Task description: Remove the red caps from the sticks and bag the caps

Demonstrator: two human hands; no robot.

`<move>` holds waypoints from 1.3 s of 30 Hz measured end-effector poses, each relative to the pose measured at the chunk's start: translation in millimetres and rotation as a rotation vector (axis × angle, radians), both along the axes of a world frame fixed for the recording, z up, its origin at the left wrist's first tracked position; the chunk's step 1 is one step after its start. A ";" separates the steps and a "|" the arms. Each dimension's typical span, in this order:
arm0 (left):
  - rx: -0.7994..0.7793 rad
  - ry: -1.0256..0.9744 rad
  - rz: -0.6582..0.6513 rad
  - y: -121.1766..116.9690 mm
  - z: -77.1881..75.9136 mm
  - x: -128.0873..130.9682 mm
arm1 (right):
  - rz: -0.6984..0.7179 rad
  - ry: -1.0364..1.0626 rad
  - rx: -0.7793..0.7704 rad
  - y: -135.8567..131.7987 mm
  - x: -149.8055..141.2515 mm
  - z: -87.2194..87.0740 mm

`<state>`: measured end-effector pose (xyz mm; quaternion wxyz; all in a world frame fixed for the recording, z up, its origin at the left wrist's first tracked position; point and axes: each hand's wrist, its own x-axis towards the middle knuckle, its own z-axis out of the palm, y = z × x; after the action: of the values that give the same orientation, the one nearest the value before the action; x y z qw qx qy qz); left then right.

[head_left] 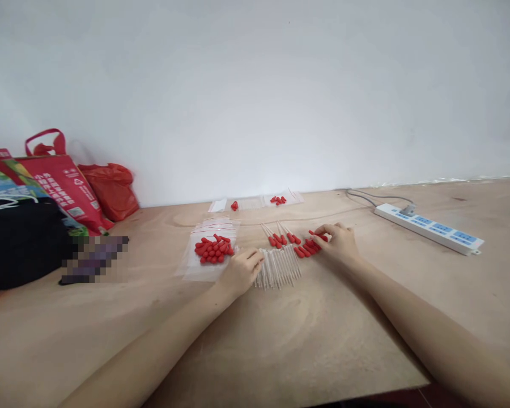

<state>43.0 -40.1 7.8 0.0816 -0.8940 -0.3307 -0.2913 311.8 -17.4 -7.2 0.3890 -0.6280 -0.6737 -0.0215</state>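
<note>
My left hand (239,273) has its fingers curled together at the left end of a row of clear thin tubes (280,266); what is between its fingertips is hidden. My right hand (339,240) pinches a red rubber bulb (315,236) just above a small group of red bulbs (305,250). Behind the tube row lie several droppers (278,238), red bulbs towards me and thin pale tubes pointing away. Left of my left hand, a pile of red bulbs (213,249) rests on a clear zip bag (191,270).
Farther back near the wall, more zip bags (295,197) carry red bulbs and clear tubes. A white power strip (429,228) with a grey cable lies right on the wooden table (280,351). Red bags (113,192) and a black bag (21,243) stand at left.
</note>
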 end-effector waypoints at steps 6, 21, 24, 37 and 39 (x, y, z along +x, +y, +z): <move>-0.047 -0.024 -0.079 -7.6 -1.6 -2.7 | -0.021 -0.101 -0.045 0.3 0.3 0.8; -0.002 -0.118 0.052 -22.5 -0.2 -42.6 | -0.023 -0.280 -0.178 1.1 -35.2 15.5; -0.020 -0.167 0.074 -20.6 -3.1 -42.0 | -0.052 -0.327 -0.248 10.7 -48.1 20.9; -0.010 -0.200 0.107 -16.2 -3.1 -43.0 | -0.135 -0.285 -0.307 21.7 -70.6 26.1; -0.004 -0.202 0.099 -15.7 -3.0 -43.3 | -0.109 -0.214 -0.230 15.7 -68.5 29.8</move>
<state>-0.3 -55.8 4.7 0.0601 -0.8428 -0.3815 -0.3748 243.4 -1.7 22.7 0.2386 -0.6980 -0.6744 -0.0320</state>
